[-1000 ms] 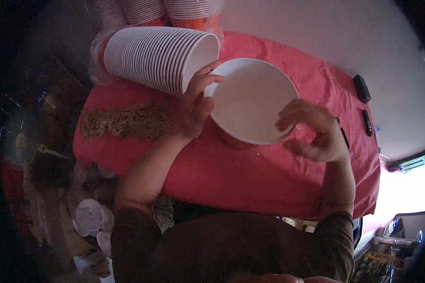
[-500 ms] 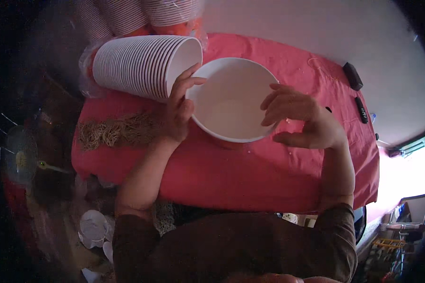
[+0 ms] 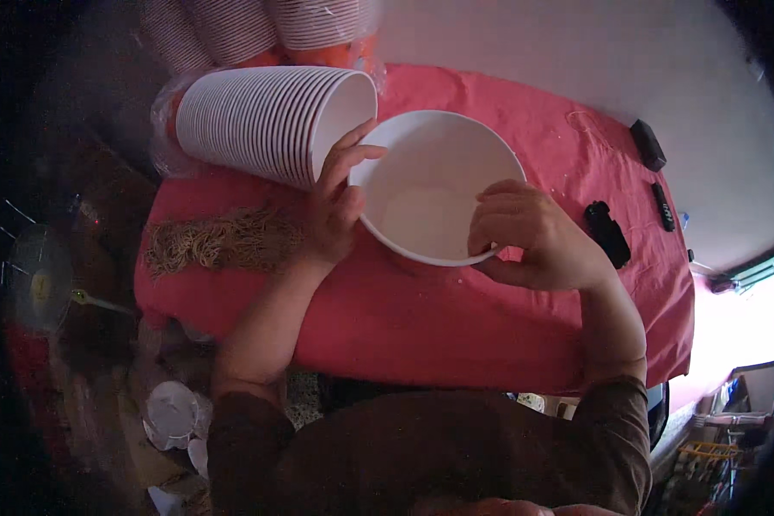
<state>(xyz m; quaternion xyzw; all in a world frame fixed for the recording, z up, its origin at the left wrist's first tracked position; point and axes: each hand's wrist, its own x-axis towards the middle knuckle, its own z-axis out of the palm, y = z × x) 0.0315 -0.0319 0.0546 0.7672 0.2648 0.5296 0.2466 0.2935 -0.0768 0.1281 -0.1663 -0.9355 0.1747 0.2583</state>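
A large white paper bucket (image 3: 426, 163) stands on the pink tablecloth (image 3: 421, 335), its mouth tilted toward me. At its left rim is my left hand (image 3: 340, 193), with fingers bent over the edge and the thumb close to the wall. My right hand (image 3: 533, 228) grips the near right rim, fingers inside and thumb outside. The fingertips inside the bucket are partly hidden. Just behind my left hand lies a nested stack of white buckets (image 3: 249, 120) on its side. A bundle of tan strings (image 3: 224, 241) rests left of my left wrist.
Wrapped stacks of buckets (image 3: 236, 30) stand at the far left. Beyond my right hand lies a black object (image 3: 608, 234); a black block (image 3: 648, 144) and a black marker-like stick (image 3: 662, 206) sit near the right edge. A fan (image 3: 39, 288) is off the table's left side.
My right hand has come down and closed on the bucket's near right rim. The black object behind it now shows. My left hand stays at the left rim.
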